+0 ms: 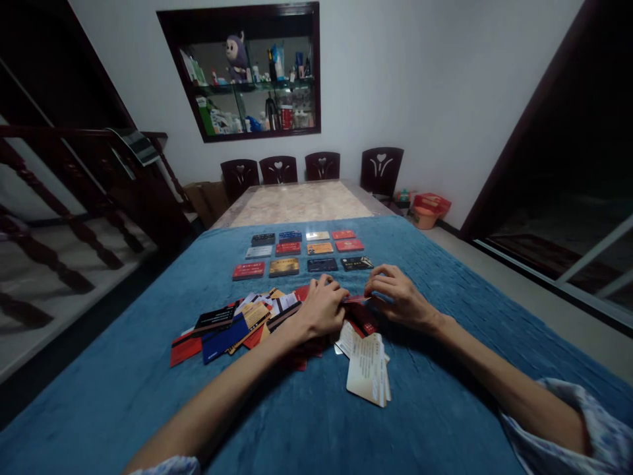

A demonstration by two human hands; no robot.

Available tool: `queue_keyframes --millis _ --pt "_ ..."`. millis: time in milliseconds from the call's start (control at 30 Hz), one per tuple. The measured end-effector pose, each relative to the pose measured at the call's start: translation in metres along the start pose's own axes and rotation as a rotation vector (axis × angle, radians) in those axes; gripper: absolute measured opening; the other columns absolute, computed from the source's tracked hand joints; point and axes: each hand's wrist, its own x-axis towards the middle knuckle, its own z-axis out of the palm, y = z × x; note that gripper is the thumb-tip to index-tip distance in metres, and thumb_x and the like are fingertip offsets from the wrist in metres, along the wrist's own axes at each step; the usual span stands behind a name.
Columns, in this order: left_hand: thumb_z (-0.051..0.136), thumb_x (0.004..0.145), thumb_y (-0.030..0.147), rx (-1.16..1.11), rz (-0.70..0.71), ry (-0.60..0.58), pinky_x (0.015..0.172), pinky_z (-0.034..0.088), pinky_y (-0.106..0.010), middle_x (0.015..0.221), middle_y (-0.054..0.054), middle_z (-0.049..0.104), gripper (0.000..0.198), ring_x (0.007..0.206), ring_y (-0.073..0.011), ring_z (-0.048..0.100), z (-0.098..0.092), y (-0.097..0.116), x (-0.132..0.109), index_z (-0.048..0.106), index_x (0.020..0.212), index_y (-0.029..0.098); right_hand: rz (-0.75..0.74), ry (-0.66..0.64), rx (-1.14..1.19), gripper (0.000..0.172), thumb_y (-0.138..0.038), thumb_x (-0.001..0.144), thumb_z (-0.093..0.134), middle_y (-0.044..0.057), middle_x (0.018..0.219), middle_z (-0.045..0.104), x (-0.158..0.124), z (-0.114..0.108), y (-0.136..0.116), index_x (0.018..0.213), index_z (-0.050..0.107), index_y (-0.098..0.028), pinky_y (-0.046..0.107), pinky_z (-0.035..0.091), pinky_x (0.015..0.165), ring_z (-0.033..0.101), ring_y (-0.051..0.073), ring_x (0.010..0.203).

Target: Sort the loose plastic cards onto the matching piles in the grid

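Note:
My left hand [325, 307] is closed, its fingertips on the left end of a thin red card [356, 299]. At the card's right end, the curled fingers of my right hand [399, 298] pinch the edge. Beneath and left of my left hand spreads a loose pile of cards, among them a black card [215, 320], a blue card [222, 343] and a red card [185, 348]. Closer to me lie several overlapping cream cards [364, 369]. Beyond my hands, small card stacks stand in three rows, including a gold stack [284, 266] and a black stack [357, 263].
A blue cloth [435, 409] covers the near part of the long table [301, 200]. Dark chairs [380, 168] stand at its far end. A wooden railing [49, 135] runs along the left, and a shelf niche [252, 82] is set in the wall.

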Motion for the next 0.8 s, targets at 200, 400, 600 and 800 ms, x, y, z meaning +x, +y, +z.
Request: queue_keyframes --millis 200,400,600,800 --pt "0.052 0.089 0.013 -0.017 -0.027 0.106 0.089 0.037 -0.041 0.101 -0.006 0.07 0.02 0.107 -0.0233 0.049 0.0 -0.006 0.003 0.068 0.098 0.02 0.121 0.021 0.063 0.01 -0.017 0.087 0.054 0.008 0.09 0.064 -0.004 0.004 0.001 0.088 0.062 -0.022 0.04 0.047 0.085 0.058 0.024 0.095" --pt "0.05 0.089 0.013 -0.015 -0.07 0.123 0.086 0.038 -0.039 0.095 -0.007 0.071 0.02 0.102 -0.0231 0.051 0.001 -0.01 0.003 0.069 0.093 0.019 0.163 0.008 0.053 0.019 -0.016 0.084 0.053 0.009 0.093 0.063 -0.007 0.011 0.009 0.1 0.063 -0.02 0.039 0.046 0.082 0.058 0.024 0.092" --pt "0.049 0.084 0.008 -0.051 -0.118 0.113 0.085 0.041 -0.039 0.101 -0.007 0.07 0.034 0.1 -0.0242 0.053 0.001 -0.01 0.003 0.066 0.111 0.02 0.193 -0.028 0.025 0.037 -0.019 0.089 0.052 0.011 0.099 0.063 -0.01 0.014 0.01 0.125 0.058 -0.021 0.041 0.046 0.084 0.057 0.025 0.093" --pt "0.046 0.082 0.005 -0.031 -0.13 0.145 0.088 0.043 -0.038 0.103 -0.009 0.067 0.045 0.101 -0.0246 0.053 0.005 -0.011 0.002 0.058 0.122 0.02 0.202 -0.08 -0.021 0.041 -0.016 0.091 0.051 0.009 0.1 0.065 -0.011 0.017 0.011 0.13 0.057 -0.026 0.04 0.045 0.086 0.056 0.025 0.096"
